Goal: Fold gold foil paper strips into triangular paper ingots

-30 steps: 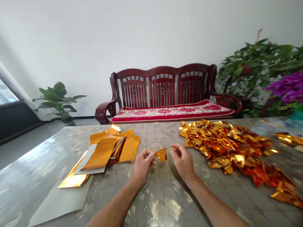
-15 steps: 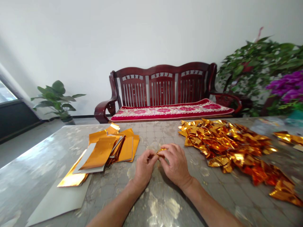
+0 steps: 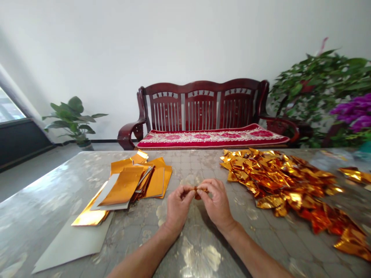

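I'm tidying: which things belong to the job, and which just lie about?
Job, likely: gold foil piece pinched by left hand and right hand; gold foil sheets; heap of folded foil.

Apparently unrelated: wooden bench; red floral seat cover; potted plant; purple flowers.

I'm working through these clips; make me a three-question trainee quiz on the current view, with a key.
1. True or false: the left hand and right hand both pinch one small piece of gold foil.
2. Which lies to the person's right of the hands?
A) flat gold sheets
B) pile of shaped foil pieces
C) large pale sheet
3. Fill in: the border of the seat cover on the wooden bench is ____.

Key: 1 true; 2 B; 3 red
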`<state>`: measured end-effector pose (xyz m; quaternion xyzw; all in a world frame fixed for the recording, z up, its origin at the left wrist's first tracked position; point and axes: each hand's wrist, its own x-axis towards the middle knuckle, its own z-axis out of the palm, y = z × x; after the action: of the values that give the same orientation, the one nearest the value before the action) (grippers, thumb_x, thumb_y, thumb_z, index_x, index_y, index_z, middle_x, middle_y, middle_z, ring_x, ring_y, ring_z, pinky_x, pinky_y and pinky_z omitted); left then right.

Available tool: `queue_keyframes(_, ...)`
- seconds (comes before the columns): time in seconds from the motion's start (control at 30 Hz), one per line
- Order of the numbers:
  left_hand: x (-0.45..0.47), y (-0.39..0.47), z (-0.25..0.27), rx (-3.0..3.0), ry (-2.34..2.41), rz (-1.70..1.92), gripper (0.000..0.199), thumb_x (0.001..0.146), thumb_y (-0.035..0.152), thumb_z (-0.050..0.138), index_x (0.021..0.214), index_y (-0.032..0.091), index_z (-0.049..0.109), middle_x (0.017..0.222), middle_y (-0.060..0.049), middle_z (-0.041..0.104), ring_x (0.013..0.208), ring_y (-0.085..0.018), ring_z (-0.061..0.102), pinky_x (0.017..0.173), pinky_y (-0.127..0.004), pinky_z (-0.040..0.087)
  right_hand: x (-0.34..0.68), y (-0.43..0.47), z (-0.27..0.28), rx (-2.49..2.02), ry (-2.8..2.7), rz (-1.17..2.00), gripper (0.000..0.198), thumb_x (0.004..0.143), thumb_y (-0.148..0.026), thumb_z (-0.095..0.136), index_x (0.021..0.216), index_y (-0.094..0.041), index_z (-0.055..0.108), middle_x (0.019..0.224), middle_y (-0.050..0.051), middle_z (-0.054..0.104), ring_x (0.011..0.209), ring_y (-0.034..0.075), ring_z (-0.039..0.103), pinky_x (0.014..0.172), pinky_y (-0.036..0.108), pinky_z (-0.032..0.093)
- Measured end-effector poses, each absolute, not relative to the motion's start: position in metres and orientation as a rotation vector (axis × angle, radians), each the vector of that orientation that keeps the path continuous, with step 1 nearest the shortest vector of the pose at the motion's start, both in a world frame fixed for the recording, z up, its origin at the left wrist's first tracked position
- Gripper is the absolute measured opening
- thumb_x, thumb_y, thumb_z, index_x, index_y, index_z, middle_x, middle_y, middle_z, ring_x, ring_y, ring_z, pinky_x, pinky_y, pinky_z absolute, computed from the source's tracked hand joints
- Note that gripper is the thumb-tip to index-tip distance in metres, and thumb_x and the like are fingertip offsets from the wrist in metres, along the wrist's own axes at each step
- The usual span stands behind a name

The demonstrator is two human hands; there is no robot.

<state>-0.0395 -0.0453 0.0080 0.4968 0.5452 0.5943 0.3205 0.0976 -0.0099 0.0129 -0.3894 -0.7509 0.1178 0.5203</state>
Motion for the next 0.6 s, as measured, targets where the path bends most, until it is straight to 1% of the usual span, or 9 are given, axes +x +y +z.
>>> queue_keyframes(0.2,-0.043,-0.047,0.009,1.525,1.582,1.566,0.014,0.085,0.03,0.064,0.076,0.021,0.071,0.072,0.0,0.072,0.067,-0.015,0.063,0.067,-0.025,0.046,0.097,-0.01,0.011,-0.933,-1.809,0.295,0.011,0.088,-0.025,0.06,0.082,-0.024,0.068,0.09,0.004,0.067,0.092,0.023,0.056,0.085,0.038,0.042)
queue_keyframes(0.27,-0.045,-0.048,0.01,1.681,1.651,1.584,0.013,0.085,0.029,0.064,0.077,0.023,0.071,0.074,-0.001,0.072,0.072,-0.017,0.063,0.07,-0.026,0.045,0.098,-0.012,0.015,-0.935,-1.839,0.239,0.008,0.088,-0.025,0.06,0.088,-0.023,0.068,0.094,0.005,0.068,0.094,0.023,0.056,0.086,0.038,0.042)
queue_keyframes(0.33,-0.047,-0.049,0.012,1.911,1.735,1.556,0.012,0.088,0.028,0.063,0.08,0.024,0.07,0.077,-0.002,0.071,0.077,-0.018,0.063,0.073,-0.028,0.043,0.101,-0.014,0.02,-0.922,-1.885,0.137,0.012,0.09,-0.025,0.06,0.098,-0.023,0.069,0.099,0.005,0.068,0.097,0.023,0.056,0.088,0.038,0.041)
queue_keyframes(0.4,-0.049,-0.051,0.014,2.181,1.813,1.471,0.013,0.091,0.025,0.06,0.082,0.023,0.07,0.077,-0.003,0.07,0.079,-0.019,0.062,0.075,-0.03,0.042,0.104,-0.016,0.026,-0.907,-1.95,0.021,0.015,0.092,-0.025,0.06,0.102,-0.025,0.07,0.102,0.005,0.069,0.099,0.023,0.055,0.089,0.039,0.04)
queue_keyframes(0.5,-0.05,-0.053,0.016,2.476,1.874,1.372,0.015,0.093,0.021,0.057,0.083,0.022,0.068,0.075,-0.003,0.067,0.078,-0.019,0.06,0.074,-0.032,0.04,0.109,-0.018,0.035,-0.884,-2.057,-0.136,0.014,0.093,-0.023,0.06,0.095,-0.028,0.072,0.104,0.004,0.07,0.101,0.024,0.053,0.088,0.04,0.038)
queue_keyframes(0.6,-0.05,-0.054,0.017,2.599,1.887,1.345,0.016,0.094,0.021,0.056,0.081,0.022,0.067,0.074,-0.003,0.066,0.078,-0.019,0.058,0.074,-0.033,0.039,0.112,-0.02,0.04,-0.857,-2.145,-0.264,0.012,0.091,-0.023,0.062,0.092,-0.028,0.072,0.107,0.003,0.071,0.106,0.026,0.052,0.089,0.042,0.036)
